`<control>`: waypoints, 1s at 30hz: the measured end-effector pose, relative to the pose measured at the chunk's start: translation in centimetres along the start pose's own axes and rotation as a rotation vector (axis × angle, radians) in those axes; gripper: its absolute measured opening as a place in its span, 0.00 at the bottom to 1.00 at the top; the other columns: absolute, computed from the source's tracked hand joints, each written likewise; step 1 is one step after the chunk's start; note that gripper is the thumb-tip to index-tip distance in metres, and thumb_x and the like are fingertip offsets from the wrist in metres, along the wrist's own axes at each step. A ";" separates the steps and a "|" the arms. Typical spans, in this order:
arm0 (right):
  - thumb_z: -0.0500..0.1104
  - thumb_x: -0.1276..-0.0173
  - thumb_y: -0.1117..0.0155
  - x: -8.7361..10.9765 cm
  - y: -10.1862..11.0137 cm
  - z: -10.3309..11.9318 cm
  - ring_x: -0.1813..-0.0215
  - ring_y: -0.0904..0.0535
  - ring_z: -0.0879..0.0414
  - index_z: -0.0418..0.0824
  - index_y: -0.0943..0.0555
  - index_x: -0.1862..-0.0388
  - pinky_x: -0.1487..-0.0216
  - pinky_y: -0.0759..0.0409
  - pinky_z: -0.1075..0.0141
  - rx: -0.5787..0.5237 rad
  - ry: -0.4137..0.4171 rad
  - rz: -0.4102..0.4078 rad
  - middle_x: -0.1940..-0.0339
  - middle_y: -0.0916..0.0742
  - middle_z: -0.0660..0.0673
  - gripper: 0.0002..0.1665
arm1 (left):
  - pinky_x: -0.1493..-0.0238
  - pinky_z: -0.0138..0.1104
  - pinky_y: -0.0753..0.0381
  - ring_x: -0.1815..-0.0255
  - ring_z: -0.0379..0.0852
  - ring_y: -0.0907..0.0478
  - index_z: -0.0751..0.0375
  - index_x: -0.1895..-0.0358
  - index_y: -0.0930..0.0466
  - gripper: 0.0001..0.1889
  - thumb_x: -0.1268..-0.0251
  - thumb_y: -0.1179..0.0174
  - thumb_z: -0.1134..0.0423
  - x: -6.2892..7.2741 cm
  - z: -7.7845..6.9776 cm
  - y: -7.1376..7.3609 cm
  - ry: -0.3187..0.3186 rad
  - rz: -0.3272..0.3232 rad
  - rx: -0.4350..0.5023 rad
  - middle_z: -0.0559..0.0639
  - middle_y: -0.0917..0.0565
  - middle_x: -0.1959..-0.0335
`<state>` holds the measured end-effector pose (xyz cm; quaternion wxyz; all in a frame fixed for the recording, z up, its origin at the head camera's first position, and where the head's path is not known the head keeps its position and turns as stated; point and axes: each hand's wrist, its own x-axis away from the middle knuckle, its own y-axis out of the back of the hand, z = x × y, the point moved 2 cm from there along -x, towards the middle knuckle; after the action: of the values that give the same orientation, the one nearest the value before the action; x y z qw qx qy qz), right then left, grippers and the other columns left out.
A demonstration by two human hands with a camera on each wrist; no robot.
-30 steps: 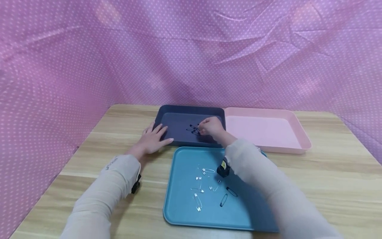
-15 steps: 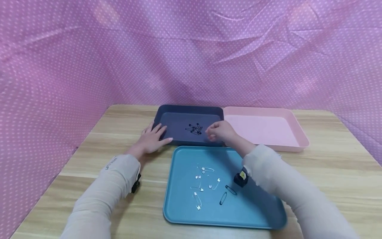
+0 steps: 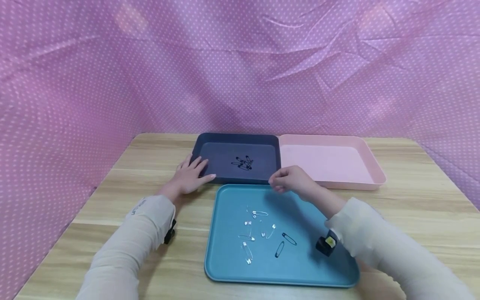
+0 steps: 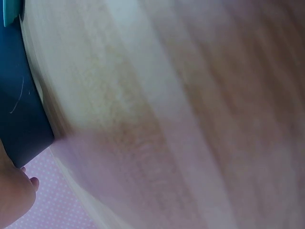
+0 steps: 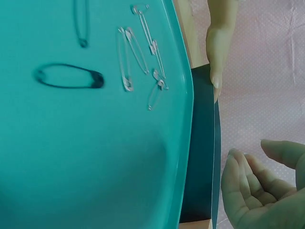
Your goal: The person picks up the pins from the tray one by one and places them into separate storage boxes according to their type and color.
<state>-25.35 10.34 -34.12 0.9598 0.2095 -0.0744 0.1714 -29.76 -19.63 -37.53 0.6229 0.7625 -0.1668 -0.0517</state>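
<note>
The right hand (image 3: 292, 180) hangs above the blue tray's (image 3: 318, 271) far edge, thumb clear of loosely bent fingers, gripping nothing I can see. The left hand (image 3: 190, 176) spreads its fingers at the dark tray's (image 3: 219, 153) left end. One black pin (image 3: 289, 238) slants far-left to near-right across the blue tray, cap end far; another black pin (image 3: 279, 249) slants near-left to far-right.
</note>
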 end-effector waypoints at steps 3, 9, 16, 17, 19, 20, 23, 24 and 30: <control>0.39 0.40 0.44 0.9 0.1 -0.5 0.65 0.22 0.51 0.30 0.22 0.64 0.62 0.24 0.63 0.012 0.000 0.018 0.65 0.19 0.36 0.12 | 0.42 0.55 0.64 0.35 0.60 0.71 0.57 0.33 0.52 0.44 0.47 0.71 0.29 0.0 0.0 0.0 -0.001 0.001 0.000 0.60 0.53 0.34; 0.40 0.41 0.42 2.7 0.4 -1.2 0.66 0.22 0.52 0.29 0.22 0.62 0.62 0.24 0.62 0.028 -0.005 0.046 0.67 0.19 0.40 0.14 | 0.42 0.55 0.65 0.35 0.60 0.72 0.58 0.34 0.52 0.44 0.47 0.71 0.29 0.0 0.0 0.0 -0.004 0.004 0.005 0.60 0.54 0.34; 0.39 0.43 0.42 4.4 0.6 -2.0 0.69 0.24 0.51 0.29 0.23 0.63 0.64 0.25 0.61 0.025 0.013 0.086 0.70 0.18 0.39 0.13 | 0.42 0.55 0.64 0.35 0.60 0.72 0.57 0.33 0.53 0.44 0.47 0.71 0.29 0.0 0.0 -0.1 -0.004 -0.001 0.001 0.60 0.54 0.34; 0.38 0.43 0.42 4.6 0.6 -2.1 0.70 0.24 0.52 0.29 0.22 0.63 0.64 0.25 0.61 0.030 0.015 0.089 0.71 0.18 0.39 0.13 | 0.42 0.55 0.64 0.35 0.60 0.72 0.58 0.33 0.53 0.44 0.47 0.71 0.29 0.0 0.0 -0.1 -0.004 -0.003 0.002 0.60 0.54 0.34; 0.38 0.43 0.41 5.0 0.6 -2.3 0.70 0.24 0.52 0.29 0.22 0.64 0.65 0.25 0.61 0.040 0.021 0.097 0.72 0.18 0.41 0.13 | 0.42 0.55 0.64 0.35 0.60 0.72 0.58 0.33 0.53 0.44 0.47 0.71 0.29 0.0 0.0 -0.2 -0.004 -0.005 0.000 0.60 0.54 0.34; 0.39 0.44 0.41 5.2 0.6 -2.4 0.70 0.24 0.52 0.29 0.22 0.64 0.65 0.25 0.60 0.044 0.022 0.101 0.73 0.18 0.42 0.13 | 0.42 0.55 0.64 0.35 0.60 0.72 0.58 0.33 0.53 0.44 0.47 0.71 0.29 0.0 0.0 -0.2 -0.004 -0.005 0.000 0.60 0.54 0.34; 0.39 0.44 0.41 5.7 0.5 -2.8 0.70 0.23 0.53 0.30 0.21 0.64 0.66 0.24 0.61 0.047 0.030 0.117 0.74 0.18 0.43 0.13 | 0.42 0.55 0.65 0.35 0.60 0.72 0.58 0.33 0.53 0.44 0.47 0.71 0.29 0.0 0.0 -0.1 -0.005 -0.004 0.000 0.60 0.54 0.34; 0.39 0.44 0.41 5.9 0.5 -2.9 0.70 0.23 0.53 0.30 0.21 0.64 0.66 0.24 0.61 0.045 0.031 0.124 0.73 0.18 0.43 0.13 | 0.42 0.55 0.65 0.35 0.60 0.72 0.58 0.33 0.53 0.44 0.46 0.71 0.29 0.0 0.0 -0.1 -0.005 -0.003 0.002 0.60 0.54 0.34; 0.38 0.44 0.41 6.7 0.2 -3.6 0.70 0.22 0.51 0.29 0.21 0.66 0.67 0.23 0.62 0.036 0.038 0.159 0.73 0.18 0.42 0.11 | 0.43 0.56 0.65 0.35 0.60 0.72 0.58 0.34 0.53 0.43 0.46 0.70 0.30 0.0 -0.1 -0.1 -0.005 -0.004 0.010 0.61 0.53 0.34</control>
<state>-18.93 14.02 -35.87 0.9405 0.2168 -0.0693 0.2523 -29.73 -19.53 -37.58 0.6186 0.7658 -0.1673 -0.0538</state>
